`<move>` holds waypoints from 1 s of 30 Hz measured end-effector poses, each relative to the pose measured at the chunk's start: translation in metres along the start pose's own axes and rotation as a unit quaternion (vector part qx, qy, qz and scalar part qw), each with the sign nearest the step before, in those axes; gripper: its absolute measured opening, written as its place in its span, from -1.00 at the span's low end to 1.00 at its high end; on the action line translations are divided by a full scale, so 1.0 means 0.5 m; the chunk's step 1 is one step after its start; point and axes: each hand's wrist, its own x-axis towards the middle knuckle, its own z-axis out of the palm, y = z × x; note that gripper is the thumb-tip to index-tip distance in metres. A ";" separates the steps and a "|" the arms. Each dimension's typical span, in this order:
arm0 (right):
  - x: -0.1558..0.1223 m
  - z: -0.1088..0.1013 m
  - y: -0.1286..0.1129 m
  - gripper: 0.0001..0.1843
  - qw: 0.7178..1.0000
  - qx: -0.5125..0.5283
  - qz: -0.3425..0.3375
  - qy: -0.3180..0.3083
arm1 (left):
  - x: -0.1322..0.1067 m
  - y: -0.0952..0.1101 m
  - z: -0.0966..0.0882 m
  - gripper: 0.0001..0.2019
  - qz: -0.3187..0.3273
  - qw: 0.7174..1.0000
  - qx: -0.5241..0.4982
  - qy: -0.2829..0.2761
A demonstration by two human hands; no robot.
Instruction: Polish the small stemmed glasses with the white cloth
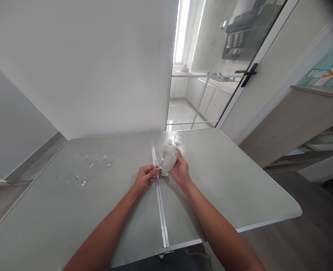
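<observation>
Fingers pinched, my left hand [146, 179] holds what looks like the stem of a clear wine glass [161, 162], low over the table's middle seam. My right hand [181, 168] is closed around a crumpled white cloth [169, 158], which is pressed against the bowl of that glass and covers much of it. Just beyond my right fingers is another clear stemmed glass [178, 139], its lower part partly hidden by the hand. Off to the left, several more clear glasses [83, 183] are on the table, their outlines faint against the pale surface.
The pale table [228, 180] has a metal edge and a metal seam [161, 210] down its middle. Behind it are a white wall [107, 67] and a glass door with a black handle [249, 74]. Shelves [304, 113] with wrapped bottles stand at the right.
</observation>
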 end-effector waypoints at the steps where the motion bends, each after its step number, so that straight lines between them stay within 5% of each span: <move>1: -0.006 0.007 0.003 -0.49 0.999 0.005 0.024 -0.035 | -0.001 0.001 0.003 -0.60 -0.002 1.000 -0.003 0.000; 6: -0.030 0.027 0.012 -0.44 0.980 -0.007 0.126 -0.154 | -0.002 0.005 0.012 -0.57 0.016 0.998 -0.031 0.056; 13: -0.038 0.027 0.018 -0.35 0.996 -0.044 0.023 -0.080 | 0.003 -0.004 0.007 -0.59 0.032 0.995 -0.002 0.099; 20: -0.021 0.015 -0.012 -0.29 0.996 -0.050 0.053 -0.053 | -0.001 -0.001 -0.015 -0.58 -0.030 0.999 -0.033 -0.005; 23: -0.011 -0.001 -0.031 -0.18 0.987 -0.042 0.126 -0.091 | -0.007 0.010 -0.017 -0.63 -0.130 0.981 -0.075 -0.123; 26: -0.011 -0.014 -0.039 -0.23 0.974 -0.036 0.169 -0.147 | -0.011 0.014 -0.016 -0.69 -0.176 0.966 -0.087 -0.170; 30: -0.016 -0.021 -0.034 -0.46 0.993 -0.047 0.040 -0.099 | -0.006 0.004 -0.016 -0.67 -0.136 0.977 -0.088 -0.137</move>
